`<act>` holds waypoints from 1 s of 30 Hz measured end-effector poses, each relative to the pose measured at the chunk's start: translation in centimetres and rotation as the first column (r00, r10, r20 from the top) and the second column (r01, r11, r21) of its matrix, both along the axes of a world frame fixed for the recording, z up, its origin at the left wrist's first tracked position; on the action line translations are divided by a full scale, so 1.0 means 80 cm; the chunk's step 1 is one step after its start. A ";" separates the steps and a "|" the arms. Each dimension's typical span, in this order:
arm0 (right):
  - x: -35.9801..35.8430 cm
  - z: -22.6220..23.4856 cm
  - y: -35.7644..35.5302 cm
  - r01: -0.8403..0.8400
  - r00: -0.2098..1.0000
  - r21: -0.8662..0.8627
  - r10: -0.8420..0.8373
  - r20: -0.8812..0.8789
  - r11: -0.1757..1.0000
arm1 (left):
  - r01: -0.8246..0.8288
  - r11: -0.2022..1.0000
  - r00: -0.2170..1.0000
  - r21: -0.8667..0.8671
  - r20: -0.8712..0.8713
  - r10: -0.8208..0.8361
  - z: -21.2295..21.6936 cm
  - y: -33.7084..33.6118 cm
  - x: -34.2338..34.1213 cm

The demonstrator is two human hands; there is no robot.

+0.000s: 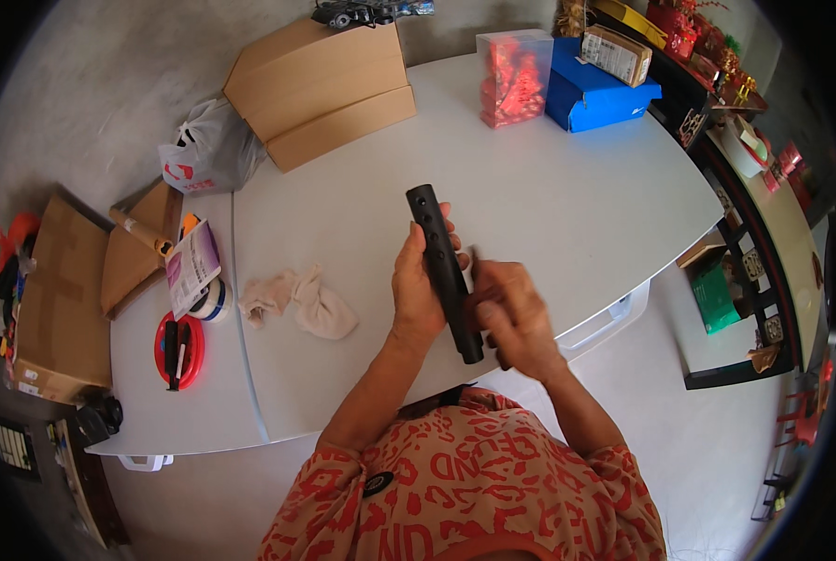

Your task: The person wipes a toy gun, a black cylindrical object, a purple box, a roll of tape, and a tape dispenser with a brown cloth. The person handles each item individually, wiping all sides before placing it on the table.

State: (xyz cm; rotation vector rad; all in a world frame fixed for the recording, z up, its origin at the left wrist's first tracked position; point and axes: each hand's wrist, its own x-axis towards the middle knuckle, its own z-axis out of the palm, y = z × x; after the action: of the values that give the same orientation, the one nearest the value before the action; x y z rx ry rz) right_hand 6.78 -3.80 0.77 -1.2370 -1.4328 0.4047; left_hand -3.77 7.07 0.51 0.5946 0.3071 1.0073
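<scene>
My left hand (418, 290) is wrapped round a black tube (444, 266) with several round holes along its upper side. The tube slants, its top end away from me and its lower end close to my shirt. Against the lower right side of the tube is my right hand (516, 313), its fingers curled and slightly blurred. A dark narrow bit shows at its fingers; what it is I cannot make out. Left of my left forearm, a crumpled pale cloth (310, 304) lies on the white table (343, 206).
Farther left are a red round dish (192, 360) with black items, a tape roll (214, 301) and a purple-white packet (193, 266). At the back stand a grey plastic bag (210, 150), a cardboard box (320, 89), a clear box (514, 79) of red things and a blue box (595, 93).
</scene>
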 end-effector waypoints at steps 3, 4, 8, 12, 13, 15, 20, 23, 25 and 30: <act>-0.023 -0.001 0.004 0.066 0.951 -0.001 -0.063 0.303 0.998 | 0.108 0.994 0.991 0.025 0.079 -0.110 -0.018 -0.007 -0.007; -0.024 -0.003 0.007 0.079 0.956 -0.042 -0.064 0.287 0.996 | 0.117 0.993 0.991 0.021 0.069 -0.118 -0.022 -0.010 -0.006; -0.022 0.006 0.036 0.185 0.932 -0.031 -0.166 0.323 0.982 | 0.000 0.985 0.980 0.175 -0.196 0.034 -0.026 -0.027 -0.003; -0.019 0.021 0.060 0.238 0.931 -0.016 -0.223 0.290 0.971 | 0.087 0.975 0.990 0.204 -0.126 -0.062 -0.015 -0.034 -0.010; -0.015 0.019 0.068 0.238 0.940 0.005 -0.231 0.252 0.971 | 0.130 0.971 0.989 0.199 -0.092 -0.114 -0.013 -0.036 -0.011; -0.010 0.016 0.087 0.211 0.972 -0.006 -0.209 0.106 0.977 | 0.144 0.974 0.981 0.175 -0.158 -0.117 -0.021 -0.035 -0.016; -0.036 0.003 0.084 0.241 0.944 0.055 -0.247 0.217 0.969 | -0.046 0.960 0.981 0.277 -0.169 0.095 -0.014 -0.022 -0.016; -0.059 -0.008 0.073 0.191 0.965 -0.005 -0.187 0.185 0.982 | -0.118 0.977 0.976 0.176 -0.163 0.148 -0.020 -0.004 -0.029; -0.069 -0.016 0.066 0.134 0.974 -0.009 -0.130 0.184 0.991 | -0.169 0.965 0.965 0.202 -0.164 0.204 -0.021 0.008 -0.042; -0.073 -0.023 0.054 -0.048 0.982 -0.116 0.068 0.177 0.992 | -0.337 0.917 0.903 0.213 -0.202 0.379 0.001 0.026 -0.061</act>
State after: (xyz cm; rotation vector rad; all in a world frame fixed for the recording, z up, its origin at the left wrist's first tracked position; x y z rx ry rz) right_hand 0.94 0.49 -1.10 -1.3513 -1.6224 0.4258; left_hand -8.64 9.17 0.59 0.8416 0.5633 1.3305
